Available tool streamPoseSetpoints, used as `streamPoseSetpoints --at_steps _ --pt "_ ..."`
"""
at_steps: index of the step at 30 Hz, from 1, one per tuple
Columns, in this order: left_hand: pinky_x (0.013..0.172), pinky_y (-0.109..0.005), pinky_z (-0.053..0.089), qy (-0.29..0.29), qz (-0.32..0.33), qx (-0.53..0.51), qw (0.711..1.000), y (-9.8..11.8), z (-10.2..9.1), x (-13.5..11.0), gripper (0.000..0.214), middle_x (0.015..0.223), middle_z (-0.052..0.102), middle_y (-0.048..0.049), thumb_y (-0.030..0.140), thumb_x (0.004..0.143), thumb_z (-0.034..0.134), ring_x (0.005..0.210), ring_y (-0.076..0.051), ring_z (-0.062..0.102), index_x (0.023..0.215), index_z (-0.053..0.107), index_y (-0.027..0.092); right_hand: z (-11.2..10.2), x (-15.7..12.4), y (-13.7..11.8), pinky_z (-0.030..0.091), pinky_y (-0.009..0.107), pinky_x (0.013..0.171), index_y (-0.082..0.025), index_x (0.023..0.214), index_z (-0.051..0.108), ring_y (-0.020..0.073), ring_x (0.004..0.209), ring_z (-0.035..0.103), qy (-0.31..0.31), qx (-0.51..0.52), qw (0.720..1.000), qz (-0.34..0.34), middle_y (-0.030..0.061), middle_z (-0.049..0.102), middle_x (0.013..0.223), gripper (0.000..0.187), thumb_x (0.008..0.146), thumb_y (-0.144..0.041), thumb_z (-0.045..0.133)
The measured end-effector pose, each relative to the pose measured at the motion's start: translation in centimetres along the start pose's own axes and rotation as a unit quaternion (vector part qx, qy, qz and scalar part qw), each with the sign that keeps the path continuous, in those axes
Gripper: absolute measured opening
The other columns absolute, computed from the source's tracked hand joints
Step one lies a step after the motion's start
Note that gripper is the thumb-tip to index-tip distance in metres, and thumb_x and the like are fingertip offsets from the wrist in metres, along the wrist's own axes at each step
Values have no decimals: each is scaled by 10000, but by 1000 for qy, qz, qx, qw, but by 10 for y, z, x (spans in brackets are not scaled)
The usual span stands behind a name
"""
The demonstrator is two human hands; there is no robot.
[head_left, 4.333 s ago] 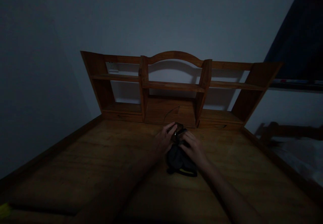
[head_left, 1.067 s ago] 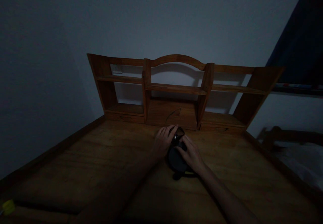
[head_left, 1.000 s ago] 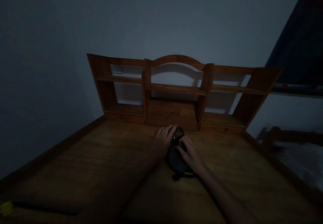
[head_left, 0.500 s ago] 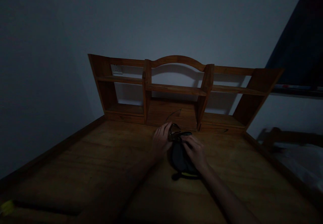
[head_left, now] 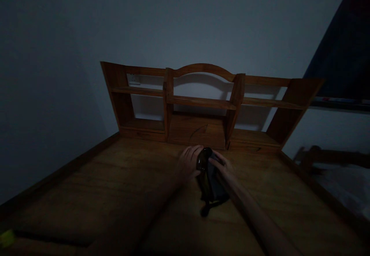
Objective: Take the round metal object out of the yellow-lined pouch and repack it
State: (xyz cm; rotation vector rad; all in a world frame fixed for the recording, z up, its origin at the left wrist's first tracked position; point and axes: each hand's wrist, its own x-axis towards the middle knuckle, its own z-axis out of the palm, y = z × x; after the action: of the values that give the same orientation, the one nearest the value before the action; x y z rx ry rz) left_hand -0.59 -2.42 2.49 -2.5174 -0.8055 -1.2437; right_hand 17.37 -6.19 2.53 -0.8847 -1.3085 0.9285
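Near the middle of the desk, my left hand (head_left: pixel 189 163) is closed on a pair of dark, glossy sunglasses (head_left: pixel 204 159) with brownish lenses. Below them is a soft black-and-grey glasses case (head_left: pixel 215 183), its mouth partly open along a yellowish-green edge. My right hand (head_left: pixel 225 167) grips the case's upper right side, its fingertips close to the sunglasses. A dark tab or loop (head_left: pixel 205 210) sticks out from the case's lower end. Dim light hides the finer detail of both things.
A wooden shelf unit (head_left: pixel 202 102) stands along the back of the wooden desk (head_left: pixel 138 163), against the wall. A raised rim (head_left: pixel 318 198) runs down the desk's right side. Something yellow (head_left: pixel 7 238) is at the lower left corner.
The sunglasses have come down toward the case, and the dark arm that stuck out to the right no longer shows. My right hand has shifted onto the case, which is turned and tilted more upright.
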Motion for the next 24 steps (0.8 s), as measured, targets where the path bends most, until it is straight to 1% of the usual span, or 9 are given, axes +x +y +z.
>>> streamPoseSetpoints --at_steps 2,5,11,13,15,17,19,21,24 --pt "1042 -473 349 -22 35 14 999 2 -2 0 705 1310 485 -171 347 786 601 1231 -286 451 1385 298 129 -2 0 -1 491 395 919 -218 1150 615 242 1049 622 -11 -33 999 -31 71 661 1146 376 787 -307 654" --pt "1048 -464 334 -41 91 47 994 5 -4 1 541 1310 489 -180 288 889 466 1228 -269 459 1379 323 111 -5 -2 -3 484 389 922 -212 1124 620 235 1027 624 -13 -138 986 -89 65 671 1105 309 830 -303 596" --pt "1073 -444 310 -54 108 83 989 7 1 -1 445 1323 496 -160 203 933 364 1227 -239 464 1365 360 95 -13 -6 -7 516 331 716 -206 1047 637 237 785 670 14 -336 930 -147 64 703 908 234 890 -335 522" --pt "1076 -441 311 -45 105 78 990 4 5 -1 451 1308 514 -155 257 933 387 1221 -238 469 1351 374 88 -16 -9 -9 498 312 658 -210 1014 650 236 728 668 11 -382 911 -156 62 701 849 224 907 -338 501" --pt "1070 -452 320 -43 101 63 992 2 8 -1 556 1275 538 -162 415 902 449 1194 -256 491 1337 385 76 -19 -11 -11 477 294 625 -220 974 662 230 706 663 0 -399 902 -163 55 694 815 228 923 -340 475" --pt "1055 -468 337 -39 85 44 995 -1 8 -1 733 1227 564 -174 582 811 515 1148 -279 524 1320 401 67 -21 -11 -13 462 283 618 -222 951 667 221 700 654 10 -392 905 -164 48 688 809 240 925 -356 469" --pt "1034 -474 358 -32 56 18 998 -2 6 0 845 1200 574 -180 657 717 580 1120 -293 540 1303 417 70 -20 -9 -14 452 271 605 -203 898 666 209 688 635 53 -358 920 -148 43 676 784 272 915 -400 479" --pt "1017 -465 377 -18 10 -16 1000 -2 3 2 881 1200 570 -173 654 652 650 1118 -295 537 1290 423 90 -17 -5 -14 446 259 565 -179 819 648 195 651 610 94 -282 949 -101 34 656 727 345 902 -469 480" --pt "999 -442 398 20 -63 -68 995 -1 -4 5 892 1204 559 -145 619 599 719 1111 -278 533 1283 410 137 -9 -1 -14 479 280 554 -165 802 637 194 621 605 63 -163 984 -34 34 657 695 444 893 -558 451"
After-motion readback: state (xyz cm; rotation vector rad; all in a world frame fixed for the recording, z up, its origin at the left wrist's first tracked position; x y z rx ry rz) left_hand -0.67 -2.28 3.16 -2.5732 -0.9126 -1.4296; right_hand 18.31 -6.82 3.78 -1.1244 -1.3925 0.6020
